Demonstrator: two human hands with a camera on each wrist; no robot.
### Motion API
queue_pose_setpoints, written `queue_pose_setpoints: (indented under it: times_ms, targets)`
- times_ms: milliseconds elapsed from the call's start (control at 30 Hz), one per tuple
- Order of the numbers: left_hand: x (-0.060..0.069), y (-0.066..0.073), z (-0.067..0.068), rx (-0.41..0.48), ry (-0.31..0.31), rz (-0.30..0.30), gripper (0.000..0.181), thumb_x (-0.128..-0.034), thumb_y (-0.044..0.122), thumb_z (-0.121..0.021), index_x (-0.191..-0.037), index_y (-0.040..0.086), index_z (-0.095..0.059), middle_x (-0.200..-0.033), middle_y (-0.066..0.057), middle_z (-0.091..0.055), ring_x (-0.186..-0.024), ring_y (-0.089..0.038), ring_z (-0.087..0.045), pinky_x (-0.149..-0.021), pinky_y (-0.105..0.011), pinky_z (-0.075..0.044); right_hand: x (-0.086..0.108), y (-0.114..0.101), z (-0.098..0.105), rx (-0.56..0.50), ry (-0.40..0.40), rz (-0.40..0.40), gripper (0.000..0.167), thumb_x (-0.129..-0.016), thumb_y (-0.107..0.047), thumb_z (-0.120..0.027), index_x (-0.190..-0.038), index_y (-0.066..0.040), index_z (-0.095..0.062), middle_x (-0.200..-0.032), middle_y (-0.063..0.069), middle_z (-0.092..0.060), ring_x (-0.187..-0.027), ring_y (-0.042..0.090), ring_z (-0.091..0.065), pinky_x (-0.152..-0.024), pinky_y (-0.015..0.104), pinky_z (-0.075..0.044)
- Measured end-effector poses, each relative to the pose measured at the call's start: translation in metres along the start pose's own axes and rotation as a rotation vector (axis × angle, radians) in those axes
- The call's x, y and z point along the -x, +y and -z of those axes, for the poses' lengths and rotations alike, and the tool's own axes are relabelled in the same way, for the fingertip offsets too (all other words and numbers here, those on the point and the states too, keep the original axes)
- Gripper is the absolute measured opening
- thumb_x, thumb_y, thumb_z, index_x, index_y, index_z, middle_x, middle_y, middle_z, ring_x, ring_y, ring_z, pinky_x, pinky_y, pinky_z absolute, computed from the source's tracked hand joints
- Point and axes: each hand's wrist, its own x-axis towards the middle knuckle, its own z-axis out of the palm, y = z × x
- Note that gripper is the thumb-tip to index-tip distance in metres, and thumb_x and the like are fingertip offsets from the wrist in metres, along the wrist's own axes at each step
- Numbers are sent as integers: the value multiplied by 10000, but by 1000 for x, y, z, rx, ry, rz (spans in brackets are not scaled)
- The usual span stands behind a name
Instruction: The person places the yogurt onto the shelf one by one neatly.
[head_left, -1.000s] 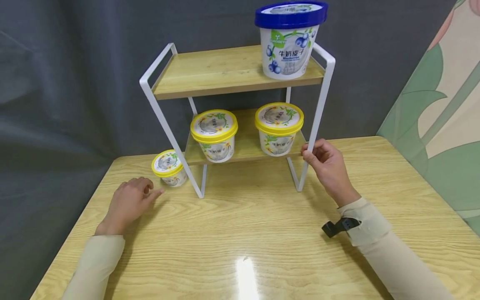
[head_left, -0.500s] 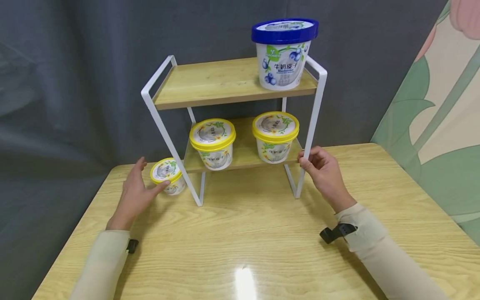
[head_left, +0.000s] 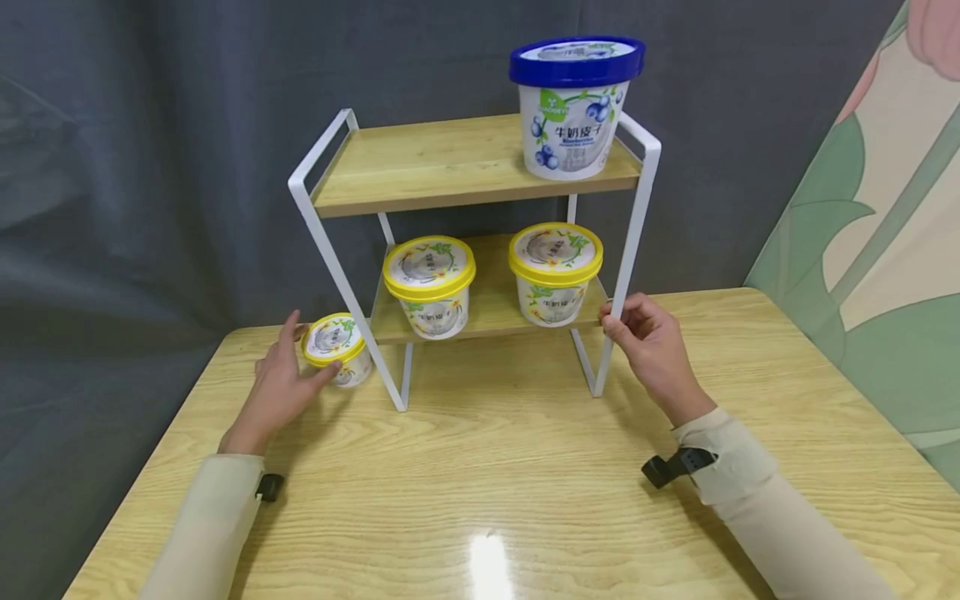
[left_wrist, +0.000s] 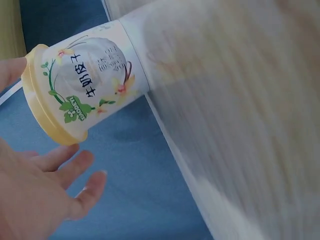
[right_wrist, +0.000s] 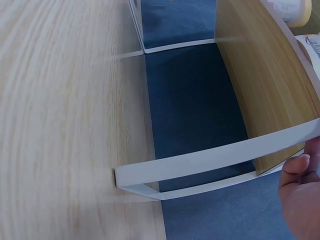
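Observation:
On the table at far left, my left hand (head_left: 277, 387) is round a small tub (head_left: 335, 340) with a yellow lid. Its thumb touches the lid and its fingers spread beside it, loosely extended in the left wrist view. That tub (left_wrist: 90, 80) stands on the table, partly behind the rack's left leg. My right hand (head_left: 652, 350) pinches the white metal frame of a two-tier rack (head_left: 480, 171) low on its right side. In the right wrist view, the right hand's thumb (right_wrist: 297, 165) lies by the frame (right_wrist: 220, 155).
Two yellow-lidded tubs (head_left: 429, 287), (head_left: 556, 275) stand on the rack's lower board. A larger blue-lidded tub (head_left: 573, 117) printed with blueberries sits at the right of the upper board. Behind the wooden table (head_left: 420, 475) hangs a dark cloth (head_left: 187, 167).
My left hand has moved forward and spread round the tub on the table, its thumb reaching the front. My right hand stays on the rack's frame. The head view has tilted slightly upward.

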Motion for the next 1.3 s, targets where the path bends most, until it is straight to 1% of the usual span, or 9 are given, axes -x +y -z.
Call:
queue_pose_setpoints:
  times_ms: [167,333,467,600,833,967,1067,1200,1300]
  targets:
    - [-3,2,-3,-14,-17,6,1087,-879,372,-737,-1594,61,21,-1559,-298,-312,-1414,-528,-289,-1028,-678,-209,2,2,-1,-16,13,3,112,-952,-18,-629,-918,-120,-659,-914,-118,-709,-790,21,-610,-711,146,-506]
    - [-3,8,-6,-72,15,16,1086,-842,393,-761,-1592,54,-53,-1479,-312,-367,-1344,-501,-360,-962,-661,-261,4,2,0,-22,15,-3,123,-955,-20,-625,-922,-133,-660,-927,-117,-708,-807,16,-615,-720,142,-509]
    - [-1,18,-7,-117,46,77,1066,-836,437,-746,-1577,19,-104,-1382,-343,-352,-1229,-484,-421,-881,-615,-302,4,1,1,-21,13,-9,112,-957,-31,-624,-932,-135,-658,-937,-113,-702,-823,11,-621,-729,135,-517]
    - [1,27,-8,-114,55,153,1072,-828,448,-746,-1572,9,-111,-1328,-333,-340,-1179,-480,-440,-884,-610,-305,4,-1,1,-21,11,-10,104,-957,-36,-627,-934,-133,-658,-940,-112,-702,-829,14,-626,-735,135,-519]
    - [3,29,-7,-95,46,200,1133,-796,490,-776,-1576,23,-100,-1356,-318,-311,-1232,-481,-384,-903,-615,-291,4,-2,1,-5,9,-7,112,-959,-29,-623,-935,-134,-655,-937,-118,-702,-828,11,-623,-738,135,-515]
    - [0,19,4,-29,-2,200,1205,-785,564,-774,-1592,57,-38,-1458,-325,-224,-1336,-520,-278,-962,-682,-261,2,-2,1,0,11,-4,104,-958,-31,-626,-933,-128,-655,-931,-120,-702,-818,15,-619,-728,138,-512]
    - [-2,7,12,76,-77,205,1198,-821,530,-762,-1596,86,35,-1530,-328,-139,-1406,-538,-220,-1068,-725,-243,1,-2,0,12,6,-9,81,-958,-46,-633,-941,-122,-654,-924,-119,-697,-812,22,-614,-721,141,-511]
    - [-4,-6,14,233,-196,205,1190,-852,434,-769,-1592,110,105,-1594,-328,-71,-1469,-525,-156,-1125,-708,-245,0,-1,0,19,-2,-11,59,-957,-52,-637,-955,-108,-655,-924,-115,-697,-813,30,-613,-722,142,-510]
    - [-5,-12,12,297,-251,207,1196,-853,431,-770,-1592,126,119,-1625,-302,-83,-1497,-506,-111,-1139,-711,-213,0,0,0,13,-3,-14,70,-957,-48,-637,-950,-114,-656,-925,-116,-699,-815,27,-617,-725,141,-512]
